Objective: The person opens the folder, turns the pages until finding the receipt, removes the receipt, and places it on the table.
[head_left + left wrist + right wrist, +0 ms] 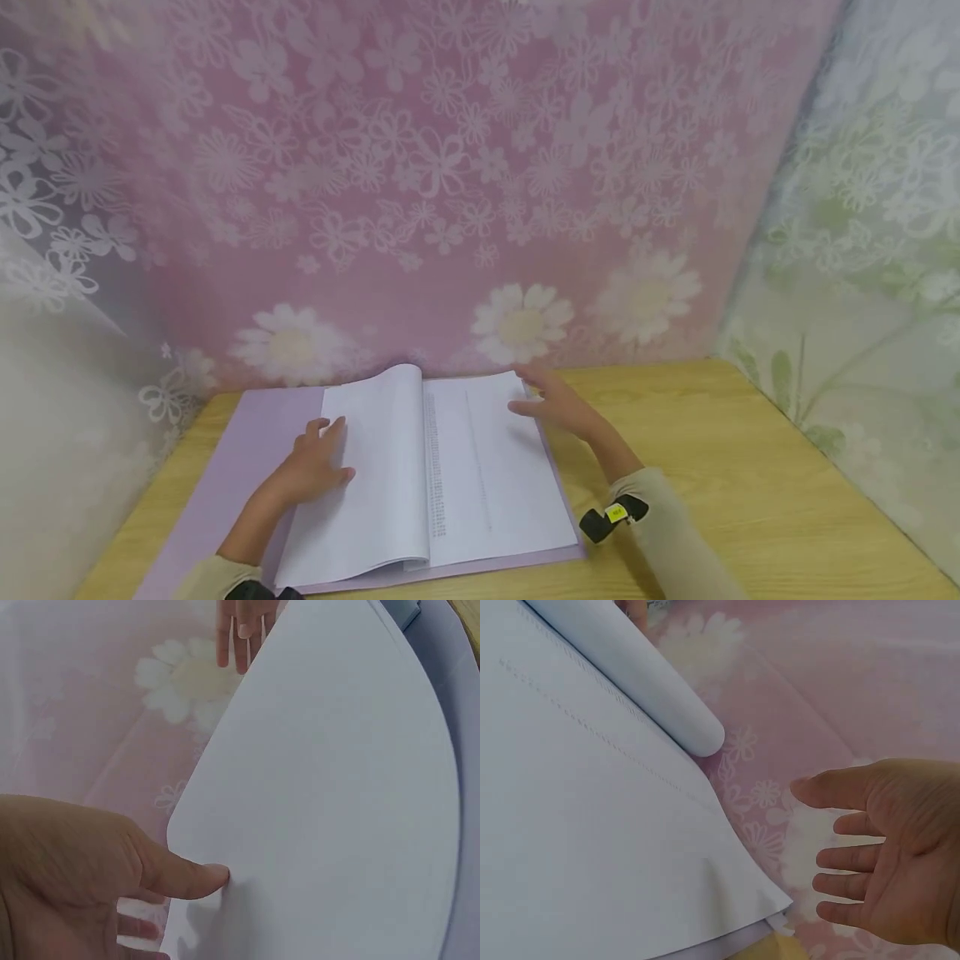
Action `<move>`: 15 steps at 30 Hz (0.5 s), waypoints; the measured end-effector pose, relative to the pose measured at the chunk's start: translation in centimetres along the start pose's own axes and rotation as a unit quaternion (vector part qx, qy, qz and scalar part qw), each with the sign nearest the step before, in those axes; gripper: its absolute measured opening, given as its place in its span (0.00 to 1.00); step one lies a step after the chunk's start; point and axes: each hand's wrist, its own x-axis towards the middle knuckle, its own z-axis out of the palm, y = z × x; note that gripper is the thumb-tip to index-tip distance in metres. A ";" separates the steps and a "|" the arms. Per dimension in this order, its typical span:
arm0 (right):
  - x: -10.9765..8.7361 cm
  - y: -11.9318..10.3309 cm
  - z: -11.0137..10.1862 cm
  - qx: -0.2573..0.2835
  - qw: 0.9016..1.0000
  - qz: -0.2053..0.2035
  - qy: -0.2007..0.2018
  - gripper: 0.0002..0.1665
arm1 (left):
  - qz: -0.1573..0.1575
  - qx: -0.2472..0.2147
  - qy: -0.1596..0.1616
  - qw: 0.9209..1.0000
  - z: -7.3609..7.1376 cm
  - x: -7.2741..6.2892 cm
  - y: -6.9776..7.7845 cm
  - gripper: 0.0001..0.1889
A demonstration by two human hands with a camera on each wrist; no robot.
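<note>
A document folder with a lilac cover [247, 450] lies spread on the table, holding white sheets. Its turned left-hand pages [375, 483] bulge upward near the middle; the right-hand page [517, 475] bears columns of small print. My left hand [307, 471] is over the left-hand pages, and in the left wrist view its thumb [195, 879] lies against the blank white sheet near the edge. My right hand [558, 404] hovers by the far right corner of the printed page. In the right wrist view that hand [900, 855] has its fingers extended, apart from the paper and holding nothing.
The folder rests on a yellow wood-grain table [712, 467]. Behind it rises a pink flower-patterned wall covering [465, 208], close to the pages' far edge. Another patterned panel [885, 333] borders the right side. Black bands are on both wrists.
</note>
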 end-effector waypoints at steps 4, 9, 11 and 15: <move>0.4 1.1 -0.3 -0.006 1.000 0.001 0.014 0.44 | 0.089 -0.022 -0.001 0.996 0.2 0.2 -0.1 0.40; 0.9 2.4 0.0 0.001 1.000 0.017 0.008 0.45 | 0.103 -0.041 -0.041 0.993 -0.1 0.0 0.0 0.36; 0.9 2.8 0.2 0.007 1.000 0.020 0.003 0.46 | 0.088 -0.033 -0.054 0.994 -0.1 -0.1 -0.1 0.34; 1.0 3.2 0.5 0.008 1.000 0.027 -0.004 0.47 | 0.057 -0.029 -0.069 0.996 0.0 0.0 -0.2 0.34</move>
